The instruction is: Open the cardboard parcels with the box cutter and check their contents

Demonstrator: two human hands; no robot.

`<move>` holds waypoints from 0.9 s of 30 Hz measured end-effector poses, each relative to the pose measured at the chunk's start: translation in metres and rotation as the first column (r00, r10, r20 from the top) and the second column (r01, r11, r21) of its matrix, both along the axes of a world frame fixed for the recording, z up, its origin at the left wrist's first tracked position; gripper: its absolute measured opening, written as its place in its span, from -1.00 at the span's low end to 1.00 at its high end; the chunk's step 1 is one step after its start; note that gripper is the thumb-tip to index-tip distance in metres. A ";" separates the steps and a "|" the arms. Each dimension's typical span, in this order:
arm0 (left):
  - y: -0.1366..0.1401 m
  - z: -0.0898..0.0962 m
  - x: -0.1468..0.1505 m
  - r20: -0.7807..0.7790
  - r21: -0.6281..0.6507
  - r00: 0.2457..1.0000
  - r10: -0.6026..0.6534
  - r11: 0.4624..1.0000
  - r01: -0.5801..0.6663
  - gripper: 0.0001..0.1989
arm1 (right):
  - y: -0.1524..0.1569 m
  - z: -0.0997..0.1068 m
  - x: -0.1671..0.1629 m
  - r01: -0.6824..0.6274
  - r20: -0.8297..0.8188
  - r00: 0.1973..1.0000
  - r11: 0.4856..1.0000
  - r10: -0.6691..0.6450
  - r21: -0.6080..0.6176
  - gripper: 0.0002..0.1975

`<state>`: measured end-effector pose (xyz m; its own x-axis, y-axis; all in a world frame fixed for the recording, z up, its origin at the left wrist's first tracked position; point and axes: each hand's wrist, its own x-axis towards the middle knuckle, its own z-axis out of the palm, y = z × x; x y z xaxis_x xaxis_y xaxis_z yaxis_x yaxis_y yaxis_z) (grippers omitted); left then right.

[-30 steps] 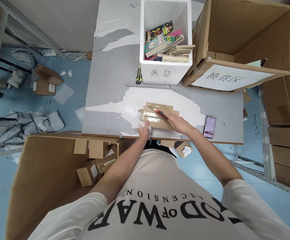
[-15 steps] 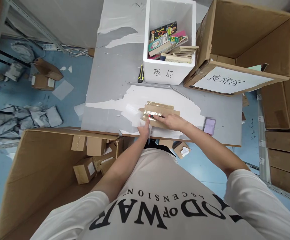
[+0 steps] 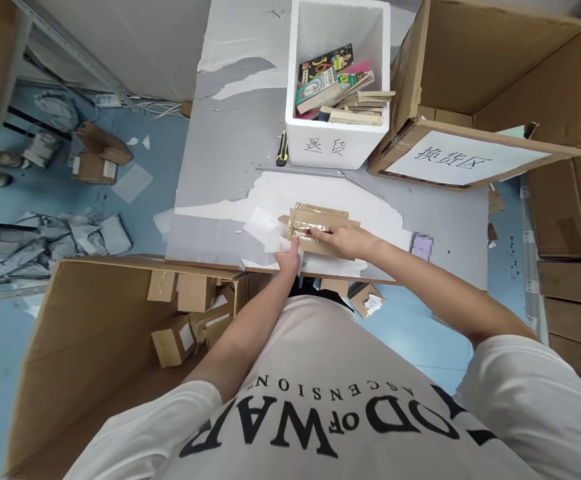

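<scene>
A small, flat cardboard box (image 3: 327,248) with shiny clear tape across it lies near the table's front edge. My left hand (image 3: 288,257) is closed on its near left corner, thumb on top, and the fingers underneath are partly hidden. White, thin wrapping (image 3: 265,227) sticks out from the box's left side and around that hand. My right hand (image 3: 351,241) is closed round a slim red-and-black tool (image 3: 308,231), forefinger stretched along it. The tool's red end points left and rests on or just over the taped top; its exact kind is too small to tell.
Behind the box stands a white foam bin (image 3: 337,143) of books, with a yellow-and-black utility knife (image 3: 282,148) beside it. A large carton (image 3: 500,157) is at the back right. A purple item (image 3: 422,247) lies right; another big carton (image 3: 40,347) with small boxes stands lower left.
The red-and-black tool and my right hand have shifted slightly right along the taped top. My left hand stays at the box's corner. The view has turned a little.
</scene>
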<state>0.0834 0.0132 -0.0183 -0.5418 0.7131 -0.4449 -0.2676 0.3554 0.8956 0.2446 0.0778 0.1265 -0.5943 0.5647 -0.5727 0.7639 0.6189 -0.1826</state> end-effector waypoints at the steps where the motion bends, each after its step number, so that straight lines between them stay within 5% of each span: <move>1: 0.000 -0.001 0.000 -0.017 -0.010 1.000 -0.006 1.000 0.006 -0.56 | -0.001 0.003 0.005 0.001 0.024 1.000 1.000 -0.001 0.001 -0.34; 12: 0.002 -0.001 0.009 -0.188 -0.181 0.979 -0.077 0.982 0.043 -0.59 | -0.051 0.028 0.125 0.139 0.255 0.957 0.990 -0.135 0.005 -0.20; 16: 0.002 0.001 0.009 -0.154 -0.141 0.985 -0.075 0.989 0.054 -0.61 | -0.066 0.036 0.137 0.214 0.181 0.960 0.977 -0.213 0.015 -0.27; 19: 0.002 0.002 0.009 -0.097 -0.109 0.994 -0.058 0.993 0.048 -0.64 | -0.089 0.038 0.161 0.360 -0.019 0.933 0.931 -0.360 0.059 -0.36; 22: 0.002 0.005 0.007 -0.061 -0.093 0.996 -0.060 0.994 0.054 -0.68 | -0.112 0.009 0.177 0.651 -0.241 0.756 0.740 -0.609 0.168 -0.37; 25: 0.001 0.009 0.001 -0.067 -0.086 0.992 -0.111 0.991 0.105 -0.63 | -0.119 -0.053 0.163 0.864 -0.312 0.503 0.467 -0.806 0.187 -0.33; 27: 0.001 0.011 -0.005 -0.075 -0.078 0.982 -0.176 0.982 0.170 -0.59 | -0.115 -0.096 0.142 0.932 -0.273 0.363 0.339 -0.891 0.131 -0.36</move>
<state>0.0783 0.0138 -0.0071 -0.4494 0.7673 -0.4575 -0.1244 0.4534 0.8826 0.3866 -0.0374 0.0301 0.3241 0.8940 -0.3095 0.8579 -0.4156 -0.3021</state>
